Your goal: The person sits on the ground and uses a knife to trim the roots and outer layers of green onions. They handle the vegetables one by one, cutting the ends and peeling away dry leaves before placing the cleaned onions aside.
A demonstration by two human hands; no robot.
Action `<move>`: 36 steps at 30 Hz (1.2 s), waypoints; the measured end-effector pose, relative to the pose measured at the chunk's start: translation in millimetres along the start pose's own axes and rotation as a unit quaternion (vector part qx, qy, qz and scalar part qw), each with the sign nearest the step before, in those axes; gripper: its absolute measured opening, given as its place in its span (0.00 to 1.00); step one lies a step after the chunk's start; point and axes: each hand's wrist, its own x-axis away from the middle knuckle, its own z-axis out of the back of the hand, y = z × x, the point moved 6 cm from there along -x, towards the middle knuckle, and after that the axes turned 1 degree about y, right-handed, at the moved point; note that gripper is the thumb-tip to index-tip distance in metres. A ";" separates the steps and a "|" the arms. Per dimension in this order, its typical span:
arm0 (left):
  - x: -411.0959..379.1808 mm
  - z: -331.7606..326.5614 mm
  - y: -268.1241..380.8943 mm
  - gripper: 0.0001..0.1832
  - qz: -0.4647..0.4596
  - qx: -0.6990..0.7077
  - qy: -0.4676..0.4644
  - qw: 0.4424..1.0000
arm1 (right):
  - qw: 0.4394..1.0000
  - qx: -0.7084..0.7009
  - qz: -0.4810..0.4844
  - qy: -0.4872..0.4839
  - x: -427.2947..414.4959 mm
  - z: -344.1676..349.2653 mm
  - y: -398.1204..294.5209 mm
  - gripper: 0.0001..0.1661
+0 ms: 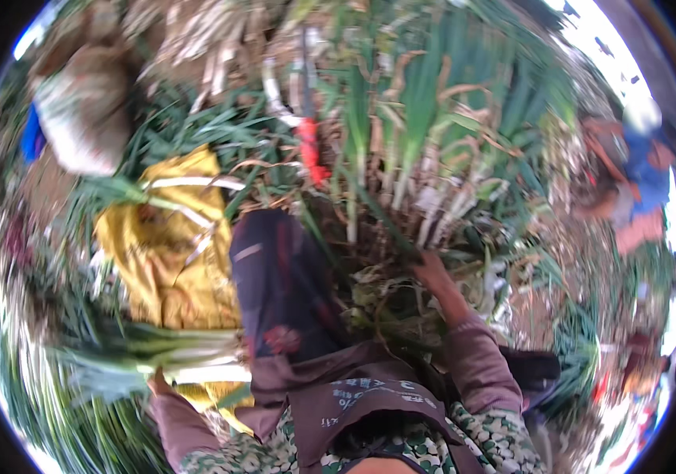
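On the left, my left hand [160, 380] rests against a bundle of green onions with white stems [213, 355], which lies beside my knee across a yellow woven sack [166, 272]. Its fingers are mostly hidden by the bundle, so I cannot tell how firmly it holds. My right hand [432, 274] reaches down to dark green leaves at the base of standing green onions [403, 172]; its fingertips are blurred and partly hidden. Beyond my knee is a tool with a red handle [312, 151] and a dark shaft.
A full whitish sack [86, 112] stands at the upper left. Long green onion leaves [95, 432] are piled at the lower left. At the right edge, another person in blue [646, 166] is bent low. Dry leaves [213, 41] cover ground at the top.
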 end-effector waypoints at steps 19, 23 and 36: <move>79.9 54.4 463.1 0.25 -0.232 0.558 -0.272 0.749 | 0.951 -0.075 -0.154 0.258 -107.6 -20.5 -30.5 0.35; 238.8 90.2 611.7 0.21 -0.219 0.564 -0.408 0.684 | 0.931 -0.208 -0.031 0.297 -55.5 -4.3 -112.3 0.26; 358.6 -3.3 677.6 0.20 -0.152 0.569 -0.585 0.558 | 0.937 -0.163 0.180 0.253 70.3 47.8 -192.2 0.19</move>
